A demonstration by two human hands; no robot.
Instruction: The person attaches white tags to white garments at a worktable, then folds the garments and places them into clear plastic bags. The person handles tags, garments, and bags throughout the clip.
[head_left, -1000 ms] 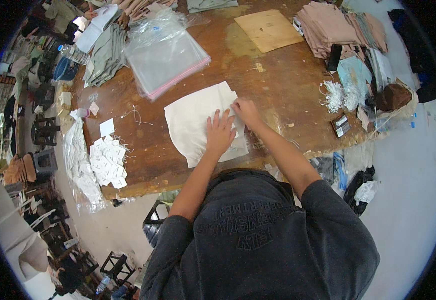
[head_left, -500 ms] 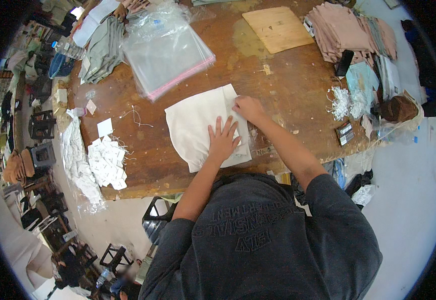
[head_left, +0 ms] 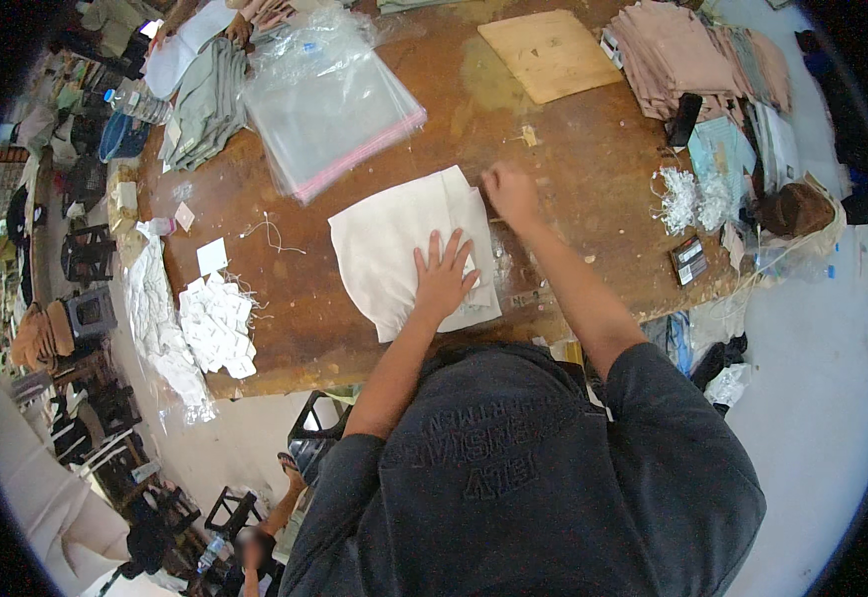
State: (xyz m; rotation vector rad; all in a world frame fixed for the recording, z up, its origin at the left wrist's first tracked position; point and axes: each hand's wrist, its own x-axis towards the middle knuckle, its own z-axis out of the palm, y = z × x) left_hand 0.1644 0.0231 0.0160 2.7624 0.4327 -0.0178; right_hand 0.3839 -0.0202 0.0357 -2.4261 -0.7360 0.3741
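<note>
A folded cream garment (head_left: 379,244) lies on the wooden table in front of me. My left hand (head_left: 444,274) rests flat on its lower right part, fingers spread. Beside those fingers a small white piece, perhaps a tag, shows in part. Just past the garment's upper right edge is my right hand (head_left: 511,194), apart from the cloth. Its fingers are curled in, and whatever they may hold is hidden.
Clear plastic bags (head_left: 339,124) lie beyond the garment, near a grey-green garment stack (head_left: 207,104). White tags (head_left: 217,323) are heaped at left. Far right are pink garments (head_left: 677,60), white strings (head_left: 675,204) and a black box (head_left: 689,261). Another person's hand (head_left: 240,30) is at upper left.
My right hand has come off the garment's right edge and moved a little away and to the right. My left hand stays flat on the cloth.
</note>
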